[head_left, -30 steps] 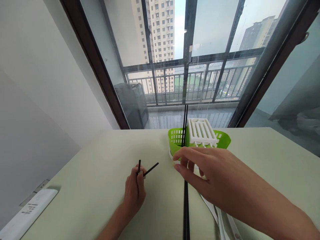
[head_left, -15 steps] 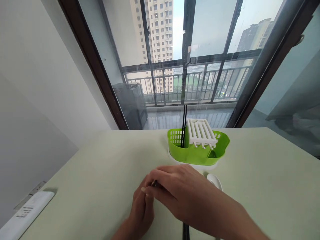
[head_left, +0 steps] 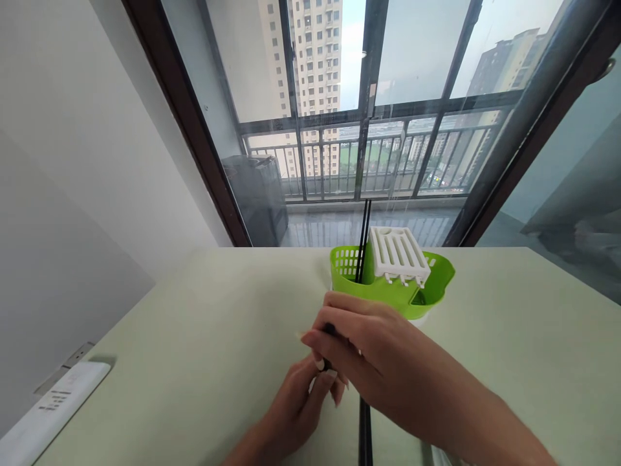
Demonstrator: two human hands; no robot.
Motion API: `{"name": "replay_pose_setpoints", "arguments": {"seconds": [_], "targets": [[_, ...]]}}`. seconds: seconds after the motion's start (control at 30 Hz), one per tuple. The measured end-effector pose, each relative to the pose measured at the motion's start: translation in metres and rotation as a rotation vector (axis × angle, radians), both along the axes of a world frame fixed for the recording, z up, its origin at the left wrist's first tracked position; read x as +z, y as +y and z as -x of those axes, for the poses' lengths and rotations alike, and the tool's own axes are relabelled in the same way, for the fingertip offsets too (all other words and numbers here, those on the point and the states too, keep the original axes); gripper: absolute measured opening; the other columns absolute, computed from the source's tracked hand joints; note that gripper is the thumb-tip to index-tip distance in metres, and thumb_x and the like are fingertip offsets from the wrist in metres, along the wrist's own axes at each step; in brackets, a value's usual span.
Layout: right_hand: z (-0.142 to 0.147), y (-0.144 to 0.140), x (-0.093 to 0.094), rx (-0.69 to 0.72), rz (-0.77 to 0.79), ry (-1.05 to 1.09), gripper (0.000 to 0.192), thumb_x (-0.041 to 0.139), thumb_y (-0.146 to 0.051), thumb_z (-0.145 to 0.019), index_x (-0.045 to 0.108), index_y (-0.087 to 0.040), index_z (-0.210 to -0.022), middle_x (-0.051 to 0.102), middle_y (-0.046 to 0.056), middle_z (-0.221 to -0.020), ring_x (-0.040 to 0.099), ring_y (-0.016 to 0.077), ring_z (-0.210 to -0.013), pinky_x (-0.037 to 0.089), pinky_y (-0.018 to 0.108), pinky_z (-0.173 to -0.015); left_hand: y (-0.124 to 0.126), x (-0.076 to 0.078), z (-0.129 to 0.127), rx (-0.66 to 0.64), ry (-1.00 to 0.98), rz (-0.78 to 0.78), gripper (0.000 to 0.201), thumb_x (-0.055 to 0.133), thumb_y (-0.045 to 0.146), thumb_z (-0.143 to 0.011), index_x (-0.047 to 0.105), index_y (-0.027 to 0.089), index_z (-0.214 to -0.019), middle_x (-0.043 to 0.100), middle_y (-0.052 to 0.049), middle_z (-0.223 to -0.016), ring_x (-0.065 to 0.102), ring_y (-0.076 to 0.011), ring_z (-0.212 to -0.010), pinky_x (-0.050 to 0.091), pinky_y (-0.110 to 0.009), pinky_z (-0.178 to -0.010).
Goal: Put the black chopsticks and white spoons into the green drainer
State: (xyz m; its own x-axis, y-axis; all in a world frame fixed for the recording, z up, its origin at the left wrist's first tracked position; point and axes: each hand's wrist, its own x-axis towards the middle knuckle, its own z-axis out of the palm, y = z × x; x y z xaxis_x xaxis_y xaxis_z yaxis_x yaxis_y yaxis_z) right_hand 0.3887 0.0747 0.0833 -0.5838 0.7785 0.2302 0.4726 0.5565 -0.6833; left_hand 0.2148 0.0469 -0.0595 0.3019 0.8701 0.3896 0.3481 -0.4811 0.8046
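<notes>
Head view: both hands meet on black chopsticks

The black chopsticks [head_left: 330, 331] show only as a dark tip between the fingers, the shafts hidden. The right hand [head_left: 369, 356] closes over them from three o'clock; the left hand [head_left: 305, 395] pinches from below, at seven o'clock. At twelve o'clock stands the green caddy [head_left: 427, 291], holding two upright chopsticks [head_left: 365, 239] and a white rack [head_left: 400, 254], on the pale table [head_left: 194, 336].

Bright lime green caddy [head_left: 427, 299] with a grid of little holes on one end, plain white slotted rack [head_left: 398, 254] on top. Two black chopsticks [head_left: 363, 241] standing in it. Pale greenish-cream table [head_left: 204, 336]. White remote [head_left: 53, 404] with grey markings. Dark brown window frame [head_left: 187, 120].
</notes>
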Motion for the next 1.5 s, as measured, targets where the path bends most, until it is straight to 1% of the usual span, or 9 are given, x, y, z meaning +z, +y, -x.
{"name": "replay_pose_setpoints", "arguments": {"seconds": [0.1, 0.2, 0.3, 0.4, 0.53, 0.7, 0.97, 1.27, 1.5], "targets": [[-0.004, 0.002, -0.001, -0.01, -0.004, -0.019, 0.036, 0.045, -0.033, -0.106, 0.056, -0.02, -0.074, 0.06, -0.002, -0.081, 0.058, 0.0106, -0.071, 0.042, 0.026, -0.069, 0.004, 0.002, 0.001, -0.111, 0.008, 0.062, 0.047, 0.033, 0.037, -0.107, 0.067, 0.022, -0.079, 0.071, -0.005, -0.081, 0.064, -0.0189, -0.079, 0.054, -0.031, -0.079], [-0.009, 0.005, -0.003, 0.012, 0.024, -0.025, 0.039, 0.042, -0.039, -0.107, 0.059, -0.021, -0.077, 0.062, -0.001, -0.084, 0.059, 0.0113, -0.073, 0.043, 0.027, -0.069, 0.008, -0.001, 0.004, -0.115, 0.047, 0.061, 0.044, 0.038, 0.035, -0.106, 0.072, 0.02, -0.082, 0.069, -0.005, -0.079, 0.061, -0.018, -0.08, 0.052, -0.03, -0.082], [-0.013, 0.007, -0.006, 0.004, 0.047, -0.024, 0.04, 0.04, -0.044, -0.107, 0.062, -0.022, -0.081, 0.063, 0.0, -0.089, 0.06, 0.0124, -0.078, 0.043, 0.028, -0.072, 0.011, -0.003, 0.007, -0.142, 0.069, 0.076, 0.041, 0.041, 0.033, -0.106, 0.073, 0.019, -0.083, 0.066, -0.003, -0.073, 0.057, -0.0162, -0.074, 0.05, -0.029, -0.083], [-0.015, 0.009, -0.007, -0.002, 0.039, -0.014, 0.041, 0.039, -0.044, -0.107, 0.061, -0.022, -0.08, 0.062, -0.001, -0.088, 0.059, 0.0126, -0.079, 0.043, 0.029, -0.072, 0.014, -0.001, 0.009, -0.164, 0.092, 0.116, 0.037, 0.044, 0.03, -0.104, 0.073, 0.02, -0.084, 0.068, -0.003, -0.077, 0.056, -0.0152, -0.071, 0.049, -0.028, -0.083], [-0.017, 0.012, -0.008, -0.006, 0.035, -0.013, 0.041, 0.04, -0.042, -0.107, 0.06, -0.022, -0.077, 0.061, -0.002, -0.085, 0.057, 0.0113, -0.073, 0.042, 0.028, -0.069, 0.016, 0.005, 0.011, -0.199, 0.124, 0.162, 0.031, 0.047, 0.028, -0.102, 0.074, 0.021, -0.091, 0.072, -0.004, -0.089, 0.06, -0.0169, -0.081, 0.049, -0.028, -0.084], [-0.017, 0.01, -0.009, -0.019, 0.025, -0.01, 0.038, 0.041, -0.042, -0.107, 0.064, -0.023, -0.081, 0.064, -0.001, -0.089, 0.06, 0.012, -0.076, 0.044, 0.029, -0.071, 0.015, 0.009, 0.012, -0.232, 0.144, 0.234, 0.032, 0.044, 0.025, -0.103, 0.074, 0.022, -0.092, 0.07, -0.001, -0.082, 0.061, -0.0149, -0.075, 0.05, -0.027, -0.085], [-0.018, 0.009, -0.009, -0.017, 0.02, 0.005, 0.038, 0.042, -0.041, -0.106, 0.065, -0.024, -0.081, 0.064, -0.001, -0.088, 0.062, 0.0118, -0.076, 0.044, 0.029, -0.071, 0.016, 0.013, 0.009, -0.251, 0.126, 0.263, 0.03, 0.048, 0.025, -0.103, 0.077, 0.022, -0.101, 0.072, 0.001, -0.084, 0.067, -0.0165, -0.087, 0.048, -0.026, -0.09], [-0.018, 0.01, -0.008, -0.024, 0.011, -0.018, 0.036, 0.043, -0.04, -0.106, 0.066, -0.024, -0.083, 0.064, -0.001, -0.088, 0.061, 0.013, -0.076, 0.044, 0.029, -0.072, 0.019, 0.008, 0.011, -0.263, 0.124, 0.265, 0.033, 0.049, 0.035, -0.103, 0.079, 0.021, -0.105, 0.078, -0.002, -0.092, 0.07, -0.0182, -0.091, 0.051, -0.027, -0.091], [-0.019, 0.009, -0.007, -0.017, 0.015, -0.021, 0.038, 0.041, -0.041, -0.106, 0.066, -0.024, -0.084, 0.064, 0.0, -0.087, 0.061, 0.0133, -0.076, 0.045, 0.029, -0.072, 0.02, 0.005, 0.013, -0.285, 0.131, 0.304, 0.033, 0.051, 0.041, -0.103, 0.079, 0.024, -0.108, 0.079, -0.002, -0.104, 0.071, -0.0181, -0.095, 0.052, -0.028, -0.092]]}}
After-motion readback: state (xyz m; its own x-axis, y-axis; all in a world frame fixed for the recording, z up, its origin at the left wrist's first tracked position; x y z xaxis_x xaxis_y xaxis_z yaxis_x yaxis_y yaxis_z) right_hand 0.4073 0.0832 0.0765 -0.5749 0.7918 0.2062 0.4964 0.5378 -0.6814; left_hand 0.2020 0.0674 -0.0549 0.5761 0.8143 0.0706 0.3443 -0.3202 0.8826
